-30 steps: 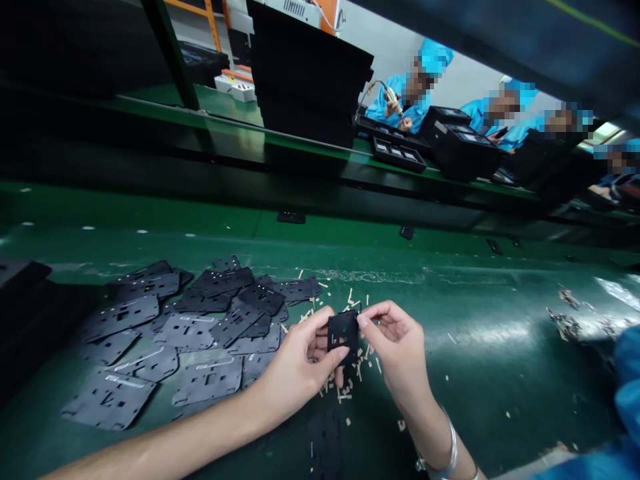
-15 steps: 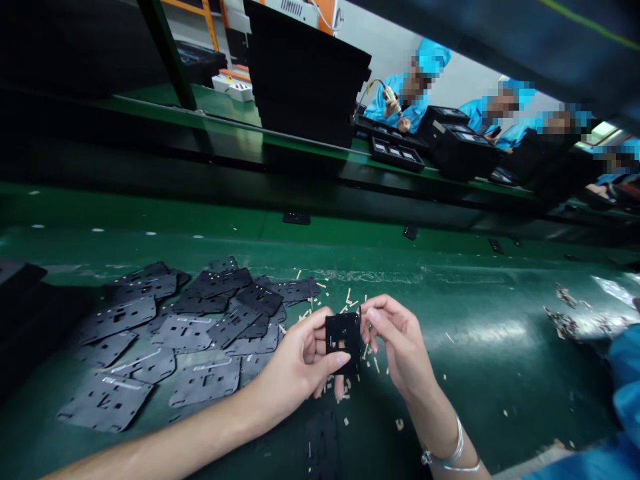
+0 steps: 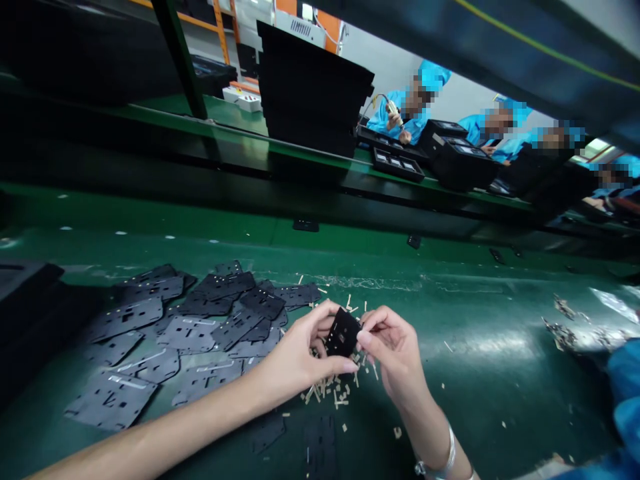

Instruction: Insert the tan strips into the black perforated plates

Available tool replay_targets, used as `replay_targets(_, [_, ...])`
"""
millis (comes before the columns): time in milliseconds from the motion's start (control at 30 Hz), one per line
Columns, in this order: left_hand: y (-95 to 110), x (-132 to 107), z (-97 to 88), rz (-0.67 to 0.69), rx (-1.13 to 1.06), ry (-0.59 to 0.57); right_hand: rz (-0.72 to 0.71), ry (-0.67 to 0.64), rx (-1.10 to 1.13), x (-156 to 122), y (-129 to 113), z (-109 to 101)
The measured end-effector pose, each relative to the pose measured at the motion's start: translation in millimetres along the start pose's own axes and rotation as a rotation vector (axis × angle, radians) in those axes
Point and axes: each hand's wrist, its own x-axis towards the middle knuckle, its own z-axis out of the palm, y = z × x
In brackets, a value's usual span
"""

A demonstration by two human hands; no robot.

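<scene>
A small black plastic panel (image 3: 344, 332) with cut-out holes hangs tilted between both hands, above the green table. My left hand (image 3: 306, 347) grips it from the left, fingers behind and thumb along the lower edge. At the panel's right edge, the thumb and index finger of my right hand (image 3: 393, 343) are pinched together on it. Under the hands lie many small beige scraps (image 3: 341, 399). To the left spreads a loose pile of similar dark flat panels (image 3: 189, 333). Another dark panel (image 3: 321, 450) lies near the bottom edge of the view.
A black box-like stack (image 3: 30, 313) stands at far left. Silvery debris (image 3: 585, 333) lies on the right, near a blue sleeve (image 3: 625, 387). A raised shelf behind carries black trays (image 3: 397, 164) and a tall black stack (image 3: 313, 90). Co-workers in blue (image 3: 385, 117) sit beyond it.
The panel has turned from nearly upright to a slant in my left hand. My right thumb and index finger have come down onto its right edge. The view has shifted slightly.
</scene>
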Motion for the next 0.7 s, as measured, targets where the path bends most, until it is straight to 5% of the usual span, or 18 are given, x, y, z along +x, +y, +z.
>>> replay_targets(133, [2,-5,4.7,0.103,0.340,0.201,-0.076,0.045,-0.094,-3,6,4])
replay_targets(367, [3,-7,2.4,0.187,0.488,0.195,-0.032,-0.014,-0.005,-4,4,7])
replay_targets(700, [-5,-8,-5.9,0.432,0.706,0.158,0.215,-0.096,0.091,-1,1,7])
